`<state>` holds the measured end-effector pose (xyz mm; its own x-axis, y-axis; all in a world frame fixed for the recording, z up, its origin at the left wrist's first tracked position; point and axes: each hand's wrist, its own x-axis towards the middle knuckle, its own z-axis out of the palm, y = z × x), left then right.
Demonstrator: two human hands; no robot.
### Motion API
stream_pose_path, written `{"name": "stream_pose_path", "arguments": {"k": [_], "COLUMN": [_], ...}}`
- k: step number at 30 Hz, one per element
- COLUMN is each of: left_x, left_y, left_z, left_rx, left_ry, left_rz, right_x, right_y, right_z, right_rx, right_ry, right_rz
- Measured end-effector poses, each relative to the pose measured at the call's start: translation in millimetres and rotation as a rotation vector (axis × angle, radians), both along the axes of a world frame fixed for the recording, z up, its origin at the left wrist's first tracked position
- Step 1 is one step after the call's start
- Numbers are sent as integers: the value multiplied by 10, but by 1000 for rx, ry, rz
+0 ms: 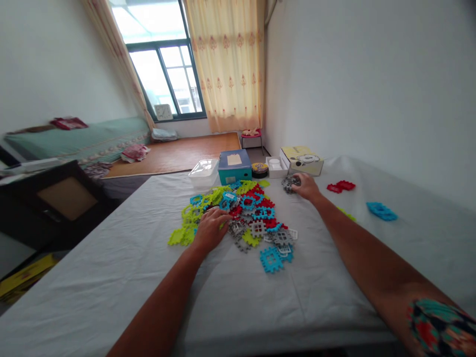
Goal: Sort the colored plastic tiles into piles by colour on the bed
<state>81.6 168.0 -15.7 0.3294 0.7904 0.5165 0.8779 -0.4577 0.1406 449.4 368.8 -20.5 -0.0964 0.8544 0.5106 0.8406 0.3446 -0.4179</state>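
R hand [308, 187] at far side of desk [111, 263], fingers pinching grey tiles [288, 185], just in front of white box [277, 169] & near yellow box [303, 161]; can't tell no. of pcs. L hand [211, 227] rests on near-left part of mixed pile [257, 228], fingers bent over it; can't tell if they grip anything. Red tiles [345, 185] & blue tiles [382, 211] lie apart, R of R hand; green tile [347, 214] partly hidden by R forearm.

Step in hand, prob.: putting grey pcs apart from pile, by colour. Next move prob. calls for R fingers opening w/o dragging the greys, L picking thru pile for more.
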Motion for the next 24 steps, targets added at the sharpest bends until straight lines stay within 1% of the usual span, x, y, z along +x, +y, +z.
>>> {"name": "stream_pose_path", "arguments": {"k": [1,2,4,5,7,10,13,17,20,22,24], "left_x": [4,9,19,23,29,48,97,160,145,111,84], "left_y": [1,2,3,2,-6,-44,-103,-144,-122,-93,-67], "left_z": [0,1,8,16,36,69,79,45,15,5,4], "left_rx": [-4,-8,-18,-24,-36,-64,-143,-206,-220,-216,-165], "left_ry": [1,3,12,16,20,18,57,117,71,34,2], "left_rz": [0,-1,-4,-3,4,2,-21,-20,-3,-25,-65], "right_x": [96,169,234,223,125,-154,-459,-744,-895,-994,-1096], "right_y": [68,115,147,136,75,-82,-277,-556,-774,-924,-1072], "right_z": [-65,-122,-194,-202,-163,-11,141,254,317,368,414], "right_rx": [22,35,68,95,145,155,177,187,150,105,47], "right_ry": [-23,-41,-63,-73,-91,-99,-91,-50,12,58,86], "right_rz": [-55,-78,-88,-87,-65,70,235,419,496,546,612]}}
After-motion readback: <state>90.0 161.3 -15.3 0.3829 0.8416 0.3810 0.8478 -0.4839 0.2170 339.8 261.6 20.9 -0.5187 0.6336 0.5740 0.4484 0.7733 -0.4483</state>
